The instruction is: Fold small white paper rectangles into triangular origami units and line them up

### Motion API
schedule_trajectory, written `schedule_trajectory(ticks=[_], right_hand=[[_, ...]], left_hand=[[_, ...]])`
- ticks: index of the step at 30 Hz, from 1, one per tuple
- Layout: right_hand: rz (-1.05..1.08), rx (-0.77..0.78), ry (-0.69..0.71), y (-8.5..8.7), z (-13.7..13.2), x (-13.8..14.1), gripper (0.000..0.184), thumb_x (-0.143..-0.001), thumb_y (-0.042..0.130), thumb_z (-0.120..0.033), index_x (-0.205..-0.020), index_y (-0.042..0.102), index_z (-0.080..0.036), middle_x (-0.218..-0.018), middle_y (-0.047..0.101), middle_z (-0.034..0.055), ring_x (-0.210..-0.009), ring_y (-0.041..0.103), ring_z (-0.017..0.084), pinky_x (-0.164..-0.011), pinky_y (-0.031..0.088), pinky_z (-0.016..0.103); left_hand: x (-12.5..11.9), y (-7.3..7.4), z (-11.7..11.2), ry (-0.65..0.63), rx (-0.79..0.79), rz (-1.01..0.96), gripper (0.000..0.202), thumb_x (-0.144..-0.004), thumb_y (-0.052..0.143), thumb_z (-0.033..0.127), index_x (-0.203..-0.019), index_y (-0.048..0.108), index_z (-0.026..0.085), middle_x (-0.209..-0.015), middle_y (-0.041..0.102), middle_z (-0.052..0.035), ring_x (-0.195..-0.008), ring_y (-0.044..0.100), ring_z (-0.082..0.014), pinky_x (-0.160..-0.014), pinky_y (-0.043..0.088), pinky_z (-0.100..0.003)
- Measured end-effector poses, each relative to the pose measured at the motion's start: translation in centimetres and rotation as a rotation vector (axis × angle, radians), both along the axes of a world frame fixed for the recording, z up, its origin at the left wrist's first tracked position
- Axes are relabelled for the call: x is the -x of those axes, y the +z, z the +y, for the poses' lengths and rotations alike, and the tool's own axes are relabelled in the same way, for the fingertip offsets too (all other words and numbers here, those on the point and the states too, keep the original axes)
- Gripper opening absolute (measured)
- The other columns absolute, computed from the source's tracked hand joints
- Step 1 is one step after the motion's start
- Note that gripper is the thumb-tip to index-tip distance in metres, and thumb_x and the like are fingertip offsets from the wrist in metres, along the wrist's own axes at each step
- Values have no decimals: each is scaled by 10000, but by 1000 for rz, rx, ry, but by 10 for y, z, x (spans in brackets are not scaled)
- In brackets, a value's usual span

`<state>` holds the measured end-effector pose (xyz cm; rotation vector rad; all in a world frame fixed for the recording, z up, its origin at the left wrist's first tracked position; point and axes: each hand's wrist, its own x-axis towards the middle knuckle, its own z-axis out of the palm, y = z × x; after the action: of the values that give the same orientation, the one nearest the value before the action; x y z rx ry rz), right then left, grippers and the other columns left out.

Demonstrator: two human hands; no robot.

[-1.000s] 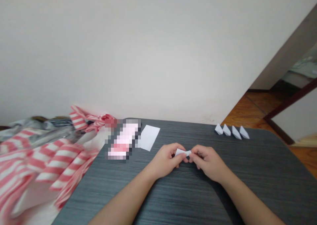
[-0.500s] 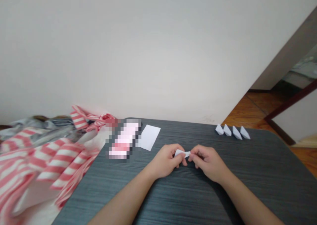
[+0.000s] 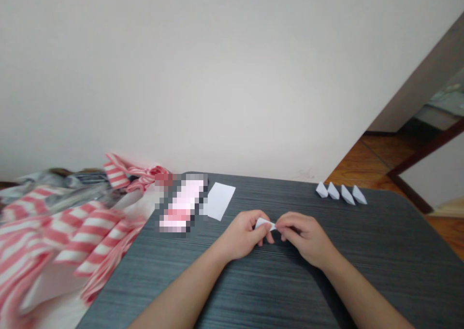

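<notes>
A small folded white paper point(image 3: 263, 222) is held between my two hands, above the middle of the dark table point(image 3: 253, 290). My left hand point(image 3: 247, 235) pinches its left part between thumb and fingers. At the right end of the paper, the thumb and fingertips of my right hand point(image 3: 302, 233) close on its narrow tip. Fingers cover part of the folds. Several small folded white paper pieces point(image 3: 347, 195) lie in a row near the far right edge. A flat sheet of white paper point(image 3: 219, 201) rests left of my hands.
A pixelated phone-like object point(image 3: 184, 203) lies on the table's left side. Beyond the left edge are a red-and-white striped cloth point(image 3: 87, 232) and crumpled grey fabric point(image 3: 72, 191). A pale wall point(image 3: 232, 78) rises behind the table. Wooden floor point(image 3: 369, 150) shows at the right.
My right fingertips have shifted slightly left and closed further over the paper's right tip, so less of it shows. My left hand stays in place.
</notes>
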<state>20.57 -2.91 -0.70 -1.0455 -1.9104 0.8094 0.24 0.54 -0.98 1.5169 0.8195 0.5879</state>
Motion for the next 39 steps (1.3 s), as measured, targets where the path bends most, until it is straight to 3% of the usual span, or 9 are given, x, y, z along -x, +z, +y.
schedule_trajectory(ticks=[15,21,29,39], right_hand=[[-84,-58,92,0,0,0,254,-949,500,-141,-815,709,-197,-802,679,39,-761,632,149,-712,478,245],[6,264,-86,-5,-3,2,168,-951,499,-228,-1011,650,-185,-667,680,2,-560,626,135,-575,481,231],[-103,387,-64,1,-3,6,326,-962,457,-267,-702,626,-169,-501,602,-22,-410,531,101,-479,411,199],[-144,295,-38,0,-2,6,236,-908,504,-185,-707,626,-171,-586,612,-19,-490,541,102,-497,390,193]], left_hand=[[0,1,0,-5,-9,37,222,-904,544,334,-831,621,139,-751,718,-50,-564,549,-101,-538,407,-200],[-1,0,0,14,-10,22,209,-909,538,332,-848,614,147,-737,704,-35,-551,536,-92,-547,417,-198],[0,2,-1,-5,-81,68,179,-899,537,295,-843,631,152,-754,720,-39,-579,557,-103,-553,414,-198],[-1,3,-2,-11,-108,101,192,-892,531,296,-842,646,150,-767,723,-41,-594,576,-114,-543,399,-200]])
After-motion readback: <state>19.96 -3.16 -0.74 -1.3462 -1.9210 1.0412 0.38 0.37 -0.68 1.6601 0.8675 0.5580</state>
